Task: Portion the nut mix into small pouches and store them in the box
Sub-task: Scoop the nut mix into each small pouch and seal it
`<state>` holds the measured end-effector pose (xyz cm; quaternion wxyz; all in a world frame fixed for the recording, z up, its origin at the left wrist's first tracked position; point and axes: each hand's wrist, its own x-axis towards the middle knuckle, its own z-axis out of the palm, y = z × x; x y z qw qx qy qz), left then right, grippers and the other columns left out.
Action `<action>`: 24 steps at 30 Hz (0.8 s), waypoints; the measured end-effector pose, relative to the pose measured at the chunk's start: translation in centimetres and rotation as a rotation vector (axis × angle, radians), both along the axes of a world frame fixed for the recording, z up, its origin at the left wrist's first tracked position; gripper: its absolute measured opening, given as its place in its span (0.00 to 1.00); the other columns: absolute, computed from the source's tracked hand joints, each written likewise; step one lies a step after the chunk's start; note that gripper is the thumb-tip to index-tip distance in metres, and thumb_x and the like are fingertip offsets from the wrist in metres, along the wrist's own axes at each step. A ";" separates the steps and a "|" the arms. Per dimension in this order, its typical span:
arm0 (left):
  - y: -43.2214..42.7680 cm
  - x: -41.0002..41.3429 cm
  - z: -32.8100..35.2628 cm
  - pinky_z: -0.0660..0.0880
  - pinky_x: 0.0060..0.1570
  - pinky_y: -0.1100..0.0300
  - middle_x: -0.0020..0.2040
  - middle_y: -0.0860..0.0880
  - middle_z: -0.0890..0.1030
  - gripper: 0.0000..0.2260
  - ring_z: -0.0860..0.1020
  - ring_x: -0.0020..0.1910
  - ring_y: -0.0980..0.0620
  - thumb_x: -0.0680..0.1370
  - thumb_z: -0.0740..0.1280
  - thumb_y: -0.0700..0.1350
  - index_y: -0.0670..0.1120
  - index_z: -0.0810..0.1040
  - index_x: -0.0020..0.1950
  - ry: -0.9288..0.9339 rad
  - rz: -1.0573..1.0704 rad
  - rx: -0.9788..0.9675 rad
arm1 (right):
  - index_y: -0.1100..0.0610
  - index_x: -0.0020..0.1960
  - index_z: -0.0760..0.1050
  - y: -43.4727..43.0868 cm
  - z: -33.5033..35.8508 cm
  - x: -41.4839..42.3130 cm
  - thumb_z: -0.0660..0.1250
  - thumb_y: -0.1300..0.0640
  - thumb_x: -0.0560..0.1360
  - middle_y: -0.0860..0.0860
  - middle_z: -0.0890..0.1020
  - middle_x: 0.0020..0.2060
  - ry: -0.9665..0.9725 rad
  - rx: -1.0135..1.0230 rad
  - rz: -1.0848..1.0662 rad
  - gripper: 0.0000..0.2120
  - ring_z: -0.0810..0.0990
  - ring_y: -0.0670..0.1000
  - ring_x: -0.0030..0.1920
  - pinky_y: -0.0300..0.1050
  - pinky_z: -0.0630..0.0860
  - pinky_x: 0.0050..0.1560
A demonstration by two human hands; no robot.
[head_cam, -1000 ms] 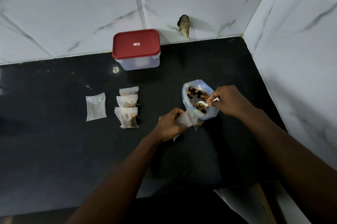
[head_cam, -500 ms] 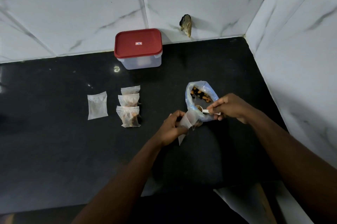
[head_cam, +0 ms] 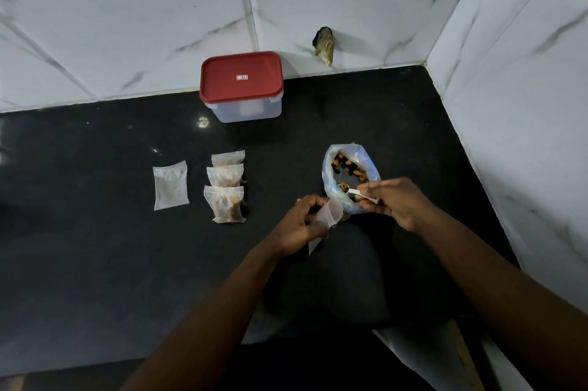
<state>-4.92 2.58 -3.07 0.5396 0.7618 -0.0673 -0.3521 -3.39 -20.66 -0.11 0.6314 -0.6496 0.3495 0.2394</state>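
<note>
Three filled pouches [head_cam: 225, 174] wait before the closed box [head_cam: 241, 86]; to its front-right, left hand [head_cam: 297, 226] grips a fourth pouch [head_cam: 331, 215] open, right hand [head_cam: 396, 203] pinches a loaded scoop [head_cam: 353, 190] over the nut bag [head_cam: 361, 157].

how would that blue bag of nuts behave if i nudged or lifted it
The blue bag looks thin and crumpled, so it would probably flop rather than hold shape. Its mouth stands open with nuts showing, so a push might tip it and spill some.

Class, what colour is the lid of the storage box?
Red: the lid shows clearly in the head view.
</note>
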 end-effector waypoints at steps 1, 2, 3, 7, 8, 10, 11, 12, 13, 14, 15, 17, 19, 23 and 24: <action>-0.1 -0.2 0.1 0.79 0.60 0.51 0.65 0.47 0.75 0.23 0.77 0.62 0.49 0.73 0.72 0.42 0.48 0.73 0.68 -0.021 0.025 -0.010 | 0.59 0.56 0.83 0.2 0.0 -0.2 0.69 0.64 0.79 0.56 0.85 0.49 -0.026 -0.076 0.053 0.07 0.86 0.50 0.45 0.39 0.81 0.39; -0.1 -0.4 0.1 0.79 0.61 0.51 0.65 0.47 0.75 0.25 0.77 0.62 0.50 0.71 0.71 0.45 0.48 0.73 0.68 -0.034 0.060 -0.023 | 0.57 0.55 0.83 0.3 0.0 -0.3 0.69 0.63 0.79 0.54 0.86 0.48 -0.055 -0.168 0.118 0.07 0.86 0.48 0.44 0.38 0.79 0.37; -0.2 -0.5 0.2 0.79 0.61 0.50 0.65 0.47 0.75 0.27 0.77 0.63 0.50 0.69 0.71 0.47 0.48 0.74 0.68 -0.036 0.086 -0.035 | 0.55 0.55 0.83 0.5 0.0 -0.3 0.69 0.62 0.79 0.52 0.86 0.47 -0.082 -0.252 0.177 0.07 0.85 0.47 0.43 0.38 0.78 0.36; -0.4 -0.5 0.2 0.80 0.60 0.50 0.63 0.45 0.78 0.26 0.79 0.61 0.49 0.69 0.71 0.47 0.46 0.75 0.67 -0.003 0.085 -0.055 | 0.54 0.53 0.83 0.9 0.3 -0.1 0.68 0.62 0.79 0.52 0.85 0.46 -0.091 -0.302 0.209 0.06 0.83 0.47 0.40 0.37 0.76 0.35; -0.3 -0.4 0.1 0.80 0.58 0.54 0.63 0.46 0.78 0.24 0.80 0.60 0.51 0.71 0.71 0.44 0.45 0.75 0.67 0.003 0.074 -0.047 | 0.56 0.54 0.83 1.0 0.4 -0.1 0.68 0.62 0.79 0.53 0.86 0.46 -0.075 -0.263 0.168 0.06 0.83 0.47 0.40 0.38 0.77 0.35; -0.2 -0.1 -0.1 0.78 0.51 0.66 0.60 0.51 0.78 0.21 0.79 0.56 0.58 0.75 0.71 0.37 0.44 0.74 0.68 0.001 0.035 -0.029 | 0.59 0.56 0.83 1.2 0.4 -0.2 0.69 0.63 0.79 0.55 0.86 0.46 -0.045 -0.151 0.043 0.07 0.84 0.48 0.40 0.38 0.79 0.36; -0.2 0.0 -0.1 0.76 0.47 0.70 0.59 0.53 0.77 0.20 0.79 0.54 0.60 0.77 0.70 0.35 0.44 0.74 0.68 -0.002 0.018 -0.021 | 0.61 0.56 0.82 1.3 0.4 -0.3 0.68 0.64 0.79 0.56 0.86 0.45 -0.034 -0.099 -0.016 0.07 0.84 0.49 0.40 0.38 0.80 0.36; -0.1 0.0 -0.2 0.75 0.45 0.73 0.58 0.54 0.77 0.21 0.78 0.53 0.61 0.77 0.70 0.33 0.43 0.74 0.69 -0.003 0.012 -0.017 | 0.62 0.57 0.82 1.4 0.4 -0.4 0.68 0.65 0.79 0.57 0.86 0.45 -0.027 -0.058 -0.062 0.07 0.85 0.49 0.41 0.39 0.81 0.36; -0.1 0.1 -0.3 0.75 0.44 0.73 0.58 0.54 0.76 0.21 0.78 0.53 0.61 0.77 0.70 0.33 0.43 0.74 0.69 -0.003 0.012 -0.017 | 0.62 0.57 0.82 1.5 0.4 -0.5 0.68 0.65 0.79 0.58 0.86 0.45 -0.024 -0.023 -0.102 0.07 0.85 0.50 0.41 0.39 0.81 0.37; -0.1 0.1 -0.4 0.75 0.45 0.72 0.58 0.53 0.76 0.20 0.78 0.54 0.60 0.77 0.69 0.33 0.43 0.74 0.69 0.001 0.014 -0.020 | 0.62 0.57 0.82 1.5 0.4 -0.6 0.68 0.65 0.79 0.58 0.86 0.45 -0.025 0.008 -0.139 0.07 0.85 0.50 0.41 0.39 0.81 0.37; -0.1 0.1 -0.3 0.75 0.47 0.70 0.59 0.53 0.77 0.20 0.78 0.55 0.59 0.77 0.69 0.33 0.43 0.74 0.68 0.005 0.012 -0.020 | 0.62 0.57 0.82 1.6 0.4 -0.7 0.68 0.64 0.79 0.58 0.87 0.45 -0.027 0.034 -0.167 0.08 0.85 0.49 0.41 0.40 0.81 0.37; 0.0 0.2 -0.4 0.76 0.53 0.62 0.60 0.51 0.77 0.19 0.78 0.58 0.55 0.77 0.70 0.35 0.45 0.74 0.67 0.012 -0.005 -0.024 | 0.61 0.57 0.82 1.7 0.5 -0.7 0.69 0.62 0.79 0.57 0.87 0.46 -0.040 0.056 -0.170 0.08 0.86 0.49 0.41 0.40 0.81 0.37; 0.2 0.2 -0.5 0.76 0.55 0.57 0.61 0.50 0.78 0.18 0.79 0.59 0.53 0.77 0.70 0.36 0.47 0.75 0.65 -0.002 -0.003 -0.029 | 0.59 0.58 0.82 1.7 0.7 -0.7 0.70 0.61 0.79 0.57 0.87 0.48 -0.061 0.038 -0.129 0.09 0.86 0.49 0.42 0.40 0.81 0.37; 0.6 0.2 -0.5 0.78 0.61 0.50 0.61 0.50 0.80 0.18 0.79 0.61 0.52 0.76 0.72 0.37 0.49 0.76 0.63 -0.060 0.092 -0.060 | 0.56 0.57 0.83 1.6 0.9 -0.8 0.70 0.61 0.79 0.54 0.87 0.48 -0.089 0.038 -0.140 0.08 0.85 0.49 0.45 0.44 0.83 0.44; 0.7 0.3 -0.5 0.78 0.62 0.49 0.61 0.51 0.80 0.18 0.79 0.61 0.53 0.76 0.72 0.37 0.50 0.76 0.63 -0.073 0.117 -0.063 | 0.56 0.56 0.83 1.5 1.0 -0.9 0.70 0.61 0.79 0.54 0.87 0.48 -0.091 0.041 -0.147 0.08 0.84 0.49 0.46 0.44 0.83 0.45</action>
